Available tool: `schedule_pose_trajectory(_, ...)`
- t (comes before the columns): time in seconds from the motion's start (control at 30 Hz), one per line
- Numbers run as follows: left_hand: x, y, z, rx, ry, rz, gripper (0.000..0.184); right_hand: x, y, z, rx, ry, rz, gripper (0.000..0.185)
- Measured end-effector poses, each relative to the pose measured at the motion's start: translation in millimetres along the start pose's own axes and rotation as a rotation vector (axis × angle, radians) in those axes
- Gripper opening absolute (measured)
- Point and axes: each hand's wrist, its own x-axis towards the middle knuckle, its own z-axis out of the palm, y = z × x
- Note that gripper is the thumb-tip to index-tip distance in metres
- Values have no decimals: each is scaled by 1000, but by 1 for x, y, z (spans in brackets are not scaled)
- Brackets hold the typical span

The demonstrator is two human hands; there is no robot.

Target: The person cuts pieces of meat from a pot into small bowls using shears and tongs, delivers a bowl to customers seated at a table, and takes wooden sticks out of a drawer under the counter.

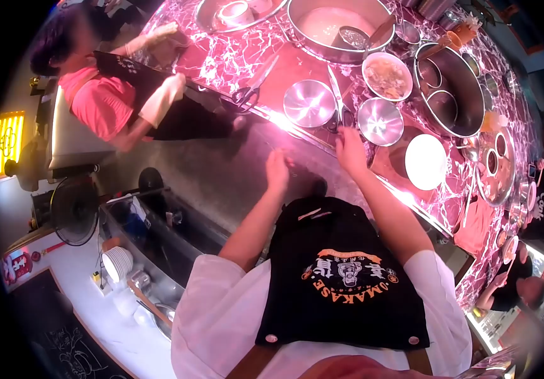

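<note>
My right hand (351, 151) is at the counter edge, its fingers closed at the black handles of a pair of scissors (336, 91). The blades point away from me, between two shiny metal bowls, one on the left (309, 103) and one on the right (380, 121). Over the floor in front of the counter is my left hand (278, 170), fingers loosely bent and apart, with nothing visible in it. A white bowl of food pieces (387, 76) stands beyond the right metal bowl. Nearer my right forearm is a round white plate or bowl (426, 162).
A large pot of pale liquid (325, 25) holds a ladle (351, 38). To its right stands a dark oval pot (467, 117). Another pair of scissors (246, 96) lies left. A co-worker in gloves (104, 101) stands at the left; a fan (75, 211) and sink (158, 240) are behind.
</note>
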Motion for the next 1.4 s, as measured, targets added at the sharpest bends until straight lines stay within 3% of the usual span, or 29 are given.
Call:
schedule_pose_trajectory(0.07, 28, 4, -11, 151, 116, 100, 29, 30, 2, 12, -89, 22, 7, 31)
schedule_pose_trajectory(0.13, 58, 1, -17, 269, 125, 175, 30, 53, -1, 20, -338, -175, 259, 34)
schedule_pose_trajectory(0.2, 71, 17, 1, 434, 87, 318, 32, 70, -9, 22, -362, -289, 485, 38)
schedule_pose_trajectory(0.23, 78, 22, 11, 395, 71, 252, 32, 74, -10, 23, -393, -347, 419, 31)
schedule_pose_trajectory(0.27, 91, 16, 17, 449, 103, 383, 31, 74, 8, 35, -433, -399, 390, 24)
schedule_pose_trajectory(0.3, 98, 15, 24, 461, 92, 369, 30, 76, 12, 42, -365, -341, 507, 22)
schedule_pose_trajectory(0.33, 113, 5, 27, 354, 25, 294, 27, 79, 12, 38, -403, -365, 460, 24)
schedule_pose_trajectory(0.37, 100, 25, 42, 292, 7, 169, 22, 86, 17, 40, -334, -379, 543, 25)
schedule_pose_trajectory(0.4, 128, -3, 33, 206, 17, 221, 18, 86, 16, 39, -247, -277, 593, 27)
schedule_pose_trajectory(0.43, 126, 2, 32, 98, 12, 151, 14, 83, 20, 46, -68, -131, 636, 29)
schedule_pose_trajectory(0.5, 100, 37, 42, -52, 53, 144, 10, 77, 15, 35, 90, -59, 734, 33)
schedule_pose_trajectory(0.57, 112, 32, 20, -42, 57, 122, 12, 66, 10, -5, 322, -234, 684, 36)
schedule_pose_trajectory(0.63, 72, 71, 30, -43, 72, 94, 12, 35, 12, -34, 463, -164, 687, 31)
schedule_pose_trajectory(0.7, 86, 61, 2, 38, 32, 205, 13, -11, 10, -89, 756, -132, 635, 32)
schedule_pose_trajectory(0.77, 47, 93, 36, 98, -38, 219, 13, -66, 20, -151, 755, -120, 517, 32)
schedule_pose_trajectory(0.8, 32, 104, 50, 145, -88, 230, 13, -93, 23, -189, 824, -181, 578, 29)
schedule_pose_trajectory(0.87, 46, 80, 75, 198, -231, 322, 14, -157, 56, -226, 774, -62, 542, 28)
schedule_pose_trajectory(0.9, 28, 82, 104, 256, -342, 335, 12, -180, 49, -258, 900, 4, 763, 29)
schedule_pose_trajectory(0.97, -24, 93, 179, 319, -512, 263, 9, -236, 83, -289, 942, 194, 859, 24)
schedule_pose_trajectory(1.03, -49, 71, 242, 552, -694, 335, 10, -266, 91, -330, 879, 494, 833, 22)
schedule_pose_trajectory(1.1, -97, 37, 314, 535, -812, 439, 10, -290, 117, -369, 816, 682, 905, 20)
schedule_pose_trajectory(1.17, -140, 0, 380, 545, -1049, 363, 10, -307, 155, -408, 743, 711, 924, 21)
schedule_pose_trajectory(1.23, -184, -48, 445, 680, -1113, 279, 12, -311, 197, -444, 566, 710, 970, 25)
schedule_pose_trajectory(1.27, -197, -90, 474, 630, -1078, 96, 13, -309, 224, -462, 404, 695, 1019, 29)
schedule_pose_trajectory(1.33, -233, -124, 526, 726, -1175, 299, 19, -306, 288, -496, 238, 623, 941, 37)
schedule_pose_trajectory(1.4, -258, -161, 563, 832, -1153, 331, 30, -282, 314, -541, -26, 466, 997, 43)
